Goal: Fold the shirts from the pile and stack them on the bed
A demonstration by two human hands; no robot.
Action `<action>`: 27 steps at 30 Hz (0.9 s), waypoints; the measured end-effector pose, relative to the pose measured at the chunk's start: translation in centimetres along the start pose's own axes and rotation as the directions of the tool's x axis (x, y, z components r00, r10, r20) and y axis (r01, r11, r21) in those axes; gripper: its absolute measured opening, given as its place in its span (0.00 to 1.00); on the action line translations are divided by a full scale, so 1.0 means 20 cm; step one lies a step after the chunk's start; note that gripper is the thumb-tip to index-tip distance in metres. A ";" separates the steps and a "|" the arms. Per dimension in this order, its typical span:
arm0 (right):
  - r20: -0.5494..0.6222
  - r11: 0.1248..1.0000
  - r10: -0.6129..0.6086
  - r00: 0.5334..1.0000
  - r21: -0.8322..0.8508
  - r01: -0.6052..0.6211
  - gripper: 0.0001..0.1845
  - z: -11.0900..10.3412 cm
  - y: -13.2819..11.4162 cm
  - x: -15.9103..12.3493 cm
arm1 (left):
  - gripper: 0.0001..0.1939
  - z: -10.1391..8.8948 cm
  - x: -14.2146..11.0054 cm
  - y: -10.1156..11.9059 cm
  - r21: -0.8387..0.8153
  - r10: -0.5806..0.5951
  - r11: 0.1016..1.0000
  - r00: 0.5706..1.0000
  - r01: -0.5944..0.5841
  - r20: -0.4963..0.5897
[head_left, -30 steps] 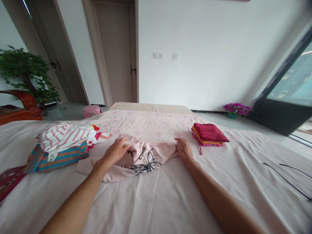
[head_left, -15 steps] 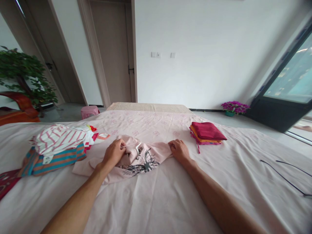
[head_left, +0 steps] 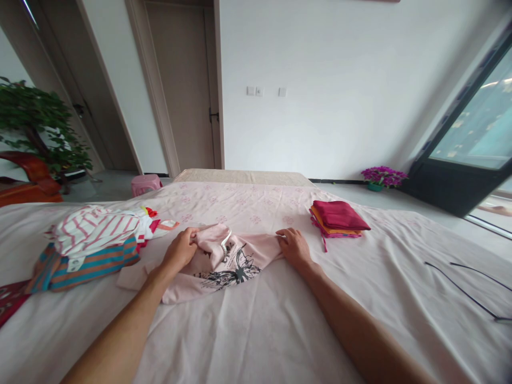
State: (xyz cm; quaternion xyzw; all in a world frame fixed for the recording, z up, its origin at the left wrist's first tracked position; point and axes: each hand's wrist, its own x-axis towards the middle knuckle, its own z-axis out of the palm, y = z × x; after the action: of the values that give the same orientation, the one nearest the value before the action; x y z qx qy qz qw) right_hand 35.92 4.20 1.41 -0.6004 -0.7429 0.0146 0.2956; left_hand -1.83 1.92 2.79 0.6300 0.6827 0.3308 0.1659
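A pale pink shirt (head_left: pixel 228 261) with a black butterfly print lies crumpled on the sheet in front of me. At its upper left, my left hand (head_left: pixel 182 248) is closed on a bunched fold, with the fingertips partly hidden behind the cloth. My right hand (head_left: pixel 295 246) is at the shirt's right end, thumb and fingers closed on the edge and the index finger slightly raised. A whitish curved trim, perhaps the neckline, shows between the hands. One part of the shirt spreads left beneath my left forearm.
Striped clothes (head_left: pixel 96 234) lie heaped at the left, beside a dark red cloth (head_left: pixel 12 298). A folded stack with a red top (head_left: pixel 340 215) sits to the right. Black cords (head_left: pixel 460 290) lie on the sheet (head_left: pixel 260 330) farther right. Beyond the bed stands a pink stool (head_left: pixel 146 184).
My left hand has moved a little left, drawing the bunched fold with it. My right hand stays at the shirt's right end, its index finger lifted slightly. The view has shifted slightly.
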 end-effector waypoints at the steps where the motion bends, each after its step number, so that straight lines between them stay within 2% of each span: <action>1: 0.006 1.000 -0.010 1.000 -0.007 0.010 0.14 0.00 0.00 0.00 | 0.22 0.01 0.00 0.00 -0.006 -0.003 1.000 1.000 0.003 0.030; 5: 0.024 0.999 -0.033 0.999 -0.002 0.033 0.15 0.01 0.00 0.01 | 0.23 0.04 -0.02 0.01 -0.050 0.046 0.998 0.987 -0.038 0.152; 8: 0.001 0.999 -0.041 0.999 0.014 0.041 0.14 0.01 -0.01 0.01 | 0.19 0.06 -0.02 0.01 -0.027 0.057 0.998 0.979 -0.053 0.194; 12: -0.061 0.984 -0.169 0.984 0.054 0.172 0.16 -0.02 -0.05 -0.01 | 0.14 0.05 -0.01 0.00 0.021 0.047 0.999 0.992 -0.049 0.115; 15: -0.069 0.940 -0.316 0.946 0.114 0.322 0.17 -0.06 -0.11 -0.04 | 0.14 0.04 0.00 0.00 -0.037 0.037 0.999 0.999 -0.036 0.027; 19: -0.044 0.835 -0.518 0.854 0.188 0.517 0.15 -0.10 -0.23 -0.11 | 0.16 0.04 0.00 0.01 -0.270 0.001 0.963 0.999 -0.014 -0.045; 21: 0.012 0.746 -0.644 0.765 0.233 0.624 0.15 -0.11 -0.32 -0.15 | 0.17 0.03 -0.01 0.02 -0.381 -0.011 0.924 0.997 -0.020 -0.079; 24: 0.127 0.607 -0.792 0.598 0.278 0.745 0.21 -0.10 -0.47 -0.23 | 0.19 0.02 -0.01 0.05 -0.497 -0.006 0.867 0.996 -0.039 -0.088; 25: 0.161 0.589 -0.808 0.568 0.265 0.763 0.24 -0.09 -0.53 -0.25 | 0.19 0.01 -0.02 0.06 -0.526 -0.004 0.850 0.997 -0.036 -0.075; 27: 0.210 0.610 -0.790 0.575 0.192 0.768 0.26 -0.06 -0.61 -0.29 | 0.20 0.01 -0.02 0.08 -0.575 -0.012 0.818 0.999 -0.016 -0.045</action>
State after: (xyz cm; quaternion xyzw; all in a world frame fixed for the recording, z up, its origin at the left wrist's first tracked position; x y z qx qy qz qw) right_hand 26.33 -4.82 4.59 -0.1920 -0.9629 -0.0044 0.1899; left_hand -0.41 1.51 3.72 0.5434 0.5542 0.5360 0.3322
